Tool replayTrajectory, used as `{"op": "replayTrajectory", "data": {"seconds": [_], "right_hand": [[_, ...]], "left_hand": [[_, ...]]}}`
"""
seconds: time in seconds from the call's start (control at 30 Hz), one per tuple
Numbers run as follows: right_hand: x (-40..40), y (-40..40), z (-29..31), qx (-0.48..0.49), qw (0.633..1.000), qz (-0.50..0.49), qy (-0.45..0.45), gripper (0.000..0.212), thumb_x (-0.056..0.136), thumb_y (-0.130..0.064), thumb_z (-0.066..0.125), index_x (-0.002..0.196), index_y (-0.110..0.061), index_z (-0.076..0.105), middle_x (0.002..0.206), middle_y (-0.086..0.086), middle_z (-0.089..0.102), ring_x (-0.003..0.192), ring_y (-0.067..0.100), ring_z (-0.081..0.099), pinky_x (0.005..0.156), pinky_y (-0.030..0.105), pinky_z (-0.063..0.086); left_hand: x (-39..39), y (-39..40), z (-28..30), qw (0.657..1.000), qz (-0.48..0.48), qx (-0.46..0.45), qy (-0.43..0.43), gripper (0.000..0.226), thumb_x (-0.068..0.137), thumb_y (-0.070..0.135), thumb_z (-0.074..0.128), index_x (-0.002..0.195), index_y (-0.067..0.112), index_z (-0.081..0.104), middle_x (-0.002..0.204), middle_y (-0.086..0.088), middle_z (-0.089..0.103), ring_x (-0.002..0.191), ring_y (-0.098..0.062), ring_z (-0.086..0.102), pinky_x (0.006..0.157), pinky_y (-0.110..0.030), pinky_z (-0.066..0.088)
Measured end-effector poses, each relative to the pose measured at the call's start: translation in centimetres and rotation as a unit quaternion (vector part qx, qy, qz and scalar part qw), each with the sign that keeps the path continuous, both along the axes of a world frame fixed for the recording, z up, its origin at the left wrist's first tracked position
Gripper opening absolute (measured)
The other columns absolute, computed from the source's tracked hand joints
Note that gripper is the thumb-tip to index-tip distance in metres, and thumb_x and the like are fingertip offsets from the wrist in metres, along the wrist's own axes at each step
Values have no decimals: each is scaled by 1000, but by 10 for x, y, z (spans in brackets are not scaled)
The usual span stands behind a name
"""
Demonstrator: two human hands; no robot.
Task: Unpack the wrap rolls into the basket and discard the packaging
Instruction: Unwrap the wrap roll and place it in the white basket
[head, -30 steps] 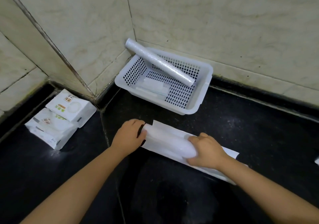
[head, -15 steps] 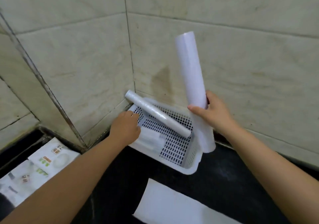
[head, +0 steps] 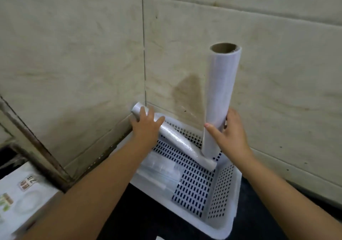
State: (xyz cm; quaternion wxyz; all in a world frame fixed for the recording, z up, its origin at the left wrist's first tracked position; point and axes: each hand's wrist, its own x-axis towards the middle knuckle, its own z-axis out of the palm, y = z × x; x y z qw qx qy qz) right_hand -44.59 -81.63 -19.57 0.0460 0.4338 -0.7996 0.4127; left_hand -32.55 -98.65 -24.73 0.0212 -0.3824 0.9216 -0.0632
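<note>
R hand (head: 232, 138) has its grip wrapped round the lower third of the upright wrap roll (head: 220, 99), bottom end inside the basket (head: 229, 202); L hand (head: 146, 126) curls its grip over the top end of the leaning roll (head: 177, 139), which runs diagonally from the corner rim down to the basket floor. Rolls look light, stiff on a cardboard core, w/ slick film surface, so you'd best grip mid-shaft, not the ends, & lay each flat.
</note>
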Motion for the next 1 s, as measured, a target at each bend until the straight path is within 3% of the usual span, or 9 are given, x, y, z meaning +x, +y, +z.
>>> {"op": "replayTrajectory", "data": {"seconds": [0.2,0.33,0.47,0.5,0.57,0.63,0.83,0.93,1.0], "right_hand": [[-9,-12,9,48,998,27,-1,49,82,-25,64,124,-6,45,121,14,54,108,28,51,86,40,47],[-11,-28,4,89,994,56,-14,51,83,-23,64,126,-6,44,126,15,53,111,28,51,84,35,43],[-8,-44,-10,155,986,64,-7,53,82,-26,65,127,-5,45,127,15,54,110,29,52,82,31,41],[-7,-49,-14,176,982,62,-2,54,82,-27,65,128,-6,45,127,15,54,110,29,52,83,33,43],[-6,-61,-17,224,973,58,15,54,83,-29,64,127,-6,44,125,16,54,108,31,53,84,36,45],[-3,-73,-20,282,956,66,39,54,84,-29,62,128,-5,41,125,18,53,107,32,52,82,36,45],[10,-92,-54,368,923,73,92,55,91,-35,46,136,-6,30,136,19,45,120,35,45,96,42,38],[5,-84,-64,362,922,107,85,61,93,-24,44,144,-6,16,144,18,34,125,34,38,101,40,34],[-1,-73,-70,337,927,149,69,55,93,-12,42,143,-2,20,145,17,34,126,30,37,104,35,33]], "left_hand": [[1,-13,-10,997,-78,-17,5,64,88,14,57,142,28,25,154,-7,19,144,-33,7,110,-60,25],[14,-15,-19,987,-161,-17,-8,66,88,16,58,144,27,25,155,-6,18,145,-31,6,112,-56,23],[15,-5,-18,991,-133,-5,-6,64,87,12,57,143,23,29,154,-10,22,144,-33,11,110,-58,25],[14,0,-13,990,-141,-25,17,63,82,12,64,139,20,39,149,-15,33,141,-37,23,105,-59,33],[17,7,-6,981,-166,-94,44,60,51,15,87,108,15,69,114,-19,67,109,-39,62,74,-51,57],[22,11,-5,975,-169,-133,58,57,26,20,93,81,18,78,83,-10,77,78,-30,73,50,-36,58],[28,14,-10,972,-170,-132,92,62,21,24,94,81,19,79,80,-11,77,73,-29,74,50,-34,58],[31,13,-13,972,-173,-131,95,68,25,24,94,90,23,74,81,-12,77,73,-31,74,51,-36,58],[34,10,-13,973,-177,-121,82,63,24,22,94,85,19,78,81,-12,77,74,-32,74,52,-36,57]]}}
